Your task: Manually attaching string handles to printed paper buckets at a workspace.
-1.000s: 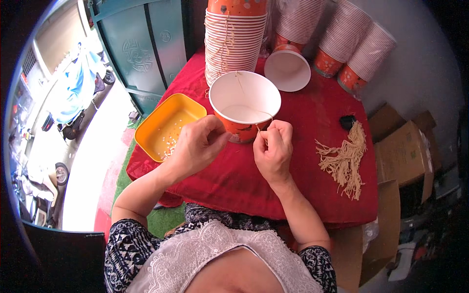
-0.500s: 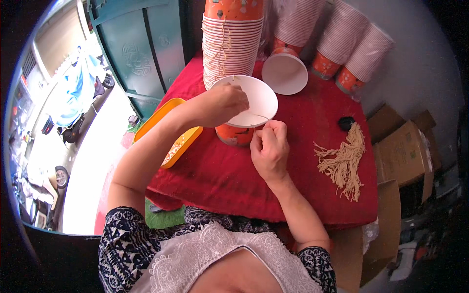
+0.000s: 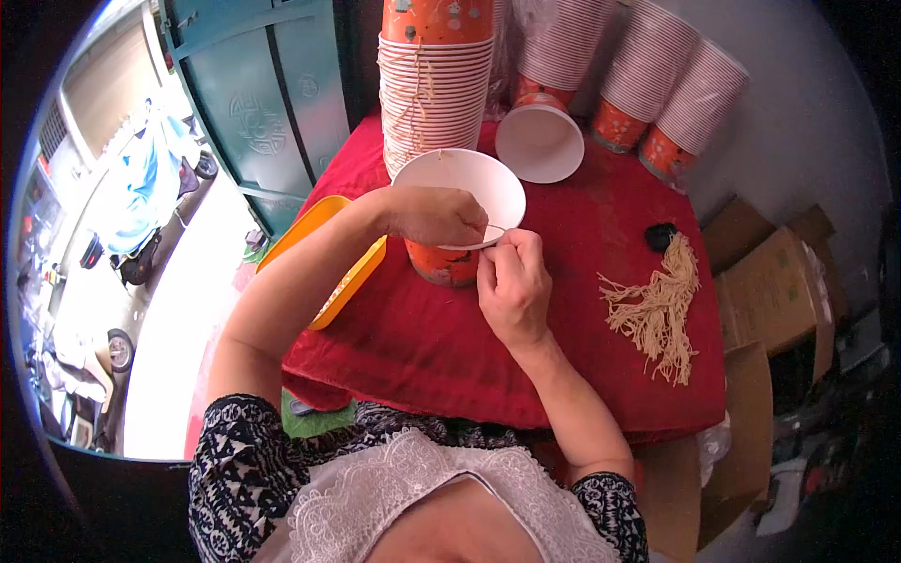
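Note:
In front of me stands a round paper tub (image 3: 502,192), white inside and orange with a pattern outside, its mouth tipped toward me. Over its near rim my left hand (image 3: 436,217) is closed in a pinch on a thin beige string (image 3: 496,227). The short visible length of string runs across to my right hand (image 3: 516,281), whose thumb and fingers are closed on it at the tub's right front rim. My fingers hide the string's ends, and I cannot tell whether it is fixed to the tub.
A tall stack of tubs (image 3: 436,103), with strings dangling, rises behind. Another tub (image 3: 540,144) lies on its side near wrapped stacks (image 3: 648,80). A yellow tray (image 3: 352,286) sits left; a bundle of beige strings (image 3: 657,310) lies right on the red cloth (image 3: 582,375). Cardboard boxes (image 3: 774,296) stand beyond.
My left hand has come down from inside the tub toward the near rim, closer to my right hand. Less string shows between them. My right hand stays at the rim.

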The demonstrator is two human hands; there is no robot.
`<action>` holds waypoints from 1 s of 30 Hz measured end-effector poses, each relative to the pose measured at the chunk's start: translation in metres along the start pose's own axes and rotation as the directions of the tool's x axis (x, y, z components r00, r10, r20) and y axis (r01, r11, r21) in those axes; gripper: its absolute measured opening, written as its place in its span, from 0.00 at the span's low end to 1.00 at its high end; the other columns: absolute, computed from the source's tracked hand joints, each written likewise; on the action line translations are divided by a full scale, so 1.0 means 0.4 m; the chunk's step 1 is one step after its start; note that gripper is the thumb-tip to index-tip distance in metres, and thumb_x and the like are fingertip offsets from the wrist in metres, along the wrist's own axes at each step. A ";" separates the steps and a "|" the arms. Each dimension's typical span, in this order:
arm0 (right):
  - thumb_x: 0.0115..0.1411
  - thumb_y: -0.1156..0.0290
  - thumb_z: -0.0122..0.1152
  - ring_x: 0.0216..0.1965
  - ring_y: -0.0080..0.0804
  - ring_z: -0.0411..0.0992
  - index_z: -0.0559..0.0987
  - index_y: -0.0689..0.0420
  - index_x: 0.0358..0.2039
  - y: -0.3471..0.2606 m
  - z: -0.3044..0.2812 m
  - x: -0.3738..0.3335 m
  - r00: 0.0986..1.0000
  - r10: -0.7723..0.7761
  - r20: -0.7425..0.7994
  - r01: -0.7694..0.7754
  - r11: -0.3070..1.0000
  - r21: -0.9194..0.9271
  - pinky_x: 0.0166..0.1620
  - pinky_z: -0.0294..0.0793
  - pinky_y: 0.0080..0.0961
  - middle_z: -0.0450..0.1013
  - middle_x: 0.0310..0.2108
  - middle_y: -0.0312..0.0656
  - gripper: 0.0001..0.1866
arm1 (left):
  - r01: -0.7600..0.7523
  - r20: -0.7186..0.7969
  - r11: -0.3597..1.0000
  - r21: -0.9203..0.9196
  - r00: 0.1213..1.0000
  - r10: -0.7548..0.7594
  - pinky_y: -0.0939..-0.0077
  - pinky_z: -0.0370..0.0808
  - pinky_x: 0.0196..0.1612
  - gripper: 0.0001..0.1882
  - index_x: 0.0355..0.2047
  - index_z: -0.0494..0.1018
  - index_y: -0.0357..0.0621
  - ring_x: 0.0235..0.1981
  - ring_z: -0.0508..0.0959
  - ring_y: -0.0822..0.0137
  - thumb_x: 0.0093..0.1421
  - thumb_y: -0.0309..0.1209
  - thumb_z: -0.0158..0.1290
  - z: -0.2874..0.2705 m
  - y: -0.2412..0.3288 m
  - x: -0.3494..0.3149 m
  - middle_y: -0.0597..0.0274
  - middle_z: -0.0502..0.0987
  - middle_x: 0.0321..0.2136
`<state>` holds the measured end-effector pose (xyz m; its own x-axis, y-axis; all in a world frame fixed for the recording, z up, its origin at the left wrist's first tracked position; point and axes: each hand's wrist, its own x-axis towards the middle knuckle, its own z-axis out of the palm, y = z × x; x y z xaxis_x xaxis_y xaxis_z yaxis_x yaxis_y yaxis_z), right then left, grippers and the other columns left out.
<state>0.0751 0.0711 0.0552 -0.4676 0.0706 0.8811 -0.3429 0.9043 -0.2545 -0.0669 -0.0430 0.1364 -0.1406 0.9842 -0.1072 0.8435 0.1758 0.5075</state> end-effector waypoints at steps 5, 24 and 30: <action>0.49 0.83 0.63 0.31 0.42 0.71 0.72 0.61 0.27 -0.004 -0.015 0.000 1.000 0.005 0.018 -0.005 1.000 -0.030 0.31 0.73 0.34 0.67 0.32 0.45 0.09 | 0.033 -0.060 0.999 -0.004 0.998 -0.034 0.67 0.72 0.38 0.13 0.32 0.78 0.37 0.30 0.77 0.60 0.57 0.35 0.50 0.006 0.007 -0.003 0.52 0.79 0.26; 0.52 0.75 0.60 0.23 0.41 0.75 0.74 0.59 0.29 0.084 -0.113 0.104 0.860 -0.188 0.474 0.258 0.962 -0.086 0.25 0.74 0.34 0.73 0.20 0.44 0.04 | -0.006 -0.412 0.993 0.116 0.910 0.053 0.60 0.74 0.31 0.09 0.25 0.76 0.35 0.26 0.79 0.49 0.53 0.28 0.50 0.060 0.040 -0.034 0.46 0.77 0.22; 0.51 0.77 0.57 0.18 0.31 0.73 0.69 0.57 0.18 0.100 -0.089 0.066 0.857 -0.375 0.354 0.460 0.866 -0.196 0.19 0.73 0.25 0.69 0.17 0.41 0.08 | 0.053 -0.474 0.870 0.490 0.854 0.215 0.60 0.75 0.34 0.08 0.26 0.70 0.38 0.29 0.78 0.55 0.57 0.30 0.52 0.095 0.076 -0.035 0.53 0.74 0.23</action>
<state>0.0780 0.1242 0.0823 -0.5603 -0.4279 0.7092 -0.3527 0.8980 0.2632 -0.0195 -0.0521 0.1208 -0.1849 0.8870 0.4230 0.9804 0.1960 0.0175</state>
